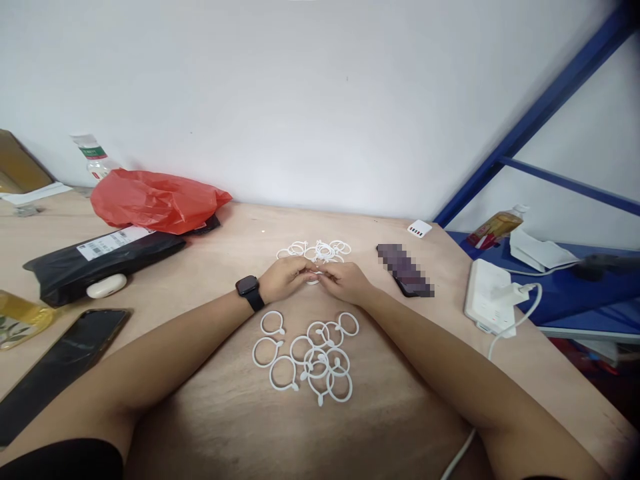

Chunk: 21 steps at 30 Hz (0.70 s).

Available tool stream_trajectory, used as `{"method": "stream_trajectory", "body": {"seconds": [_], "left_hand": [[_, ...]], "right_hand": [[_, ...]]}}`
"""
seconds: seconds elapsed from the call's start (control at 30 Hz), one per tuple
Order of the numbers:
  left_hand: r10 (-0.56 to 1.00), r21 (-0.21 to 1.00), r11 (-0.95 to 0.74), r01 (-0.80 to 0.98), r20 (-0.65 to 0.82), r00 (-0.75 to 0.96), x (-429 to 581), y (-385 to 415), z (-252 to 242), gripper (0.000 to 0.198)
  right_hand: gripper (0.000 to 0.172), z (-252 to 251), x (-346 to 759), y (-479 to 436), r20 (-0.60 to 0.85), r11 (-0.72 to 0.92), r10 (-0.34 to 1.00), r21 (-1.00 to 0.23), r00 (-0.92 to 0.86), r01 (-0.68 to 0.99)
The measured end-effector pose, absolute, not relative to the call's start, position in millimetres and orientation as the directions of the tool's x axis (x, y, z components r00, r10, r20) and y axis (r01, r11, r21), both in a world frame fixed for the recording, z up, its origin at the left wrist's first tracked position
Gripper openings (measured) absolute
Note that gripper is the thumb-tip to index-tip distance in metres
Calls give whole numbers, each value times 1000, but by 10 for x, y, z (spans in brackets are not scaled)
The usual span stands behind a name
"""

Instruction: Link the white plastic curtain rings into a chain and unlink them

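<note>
My left hand, with a black watch on its wrist, meets my right hand at the middle of the table. The fingers of both are closed in a pinch around a small white curtain ring, mostly hidden by the fingertips. Just beyond my hands lies a heap of white rings, overlapping one another. Closer to me, between my forearms, several more white rings with small tabs are spread flat on the wooden table, some overlapping.
On the left are a red plastic bag, a black parcel, a white oval case and a dark phone. To the right lie another phone and a white power strip with a cable. A wall stands behind.
</note>
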<state>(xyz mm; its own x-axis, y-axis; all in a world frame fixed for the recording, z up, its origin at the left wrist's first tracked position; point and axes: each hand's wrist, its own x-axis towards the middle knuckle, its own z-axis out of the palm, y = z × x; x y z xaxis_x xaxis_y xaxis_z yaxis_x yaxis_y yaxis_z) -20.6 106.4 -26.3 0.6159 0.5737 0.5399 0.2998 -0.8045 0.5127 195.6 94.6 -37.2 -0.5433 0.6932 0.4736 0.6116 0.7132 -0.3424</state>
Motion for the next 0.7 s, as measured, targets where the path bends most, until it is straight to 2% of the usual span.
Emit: {"method": "stream_trajectory", "body": {"seconds": [0.13, 0.37, 0.7], "left_hand": [[550, 469, -829, 305, 585, 597, -212, 1092, -260, 26], [555, 481, -826, 293, 605, 571, -217, 1068, -239, 25], [500, 433, -863, 259, 661, 560, -224, 1069, -242, 26]], "right_hand": [[16, -331, 1952, 931, 455, 694, 720, -463, -524, 552], [26, -278, 1939, 891, 444, 623, 780, -612, -441, 487], [25, -313, 1930, 900, 444, 671, 736, -575, -511, 468]]}}
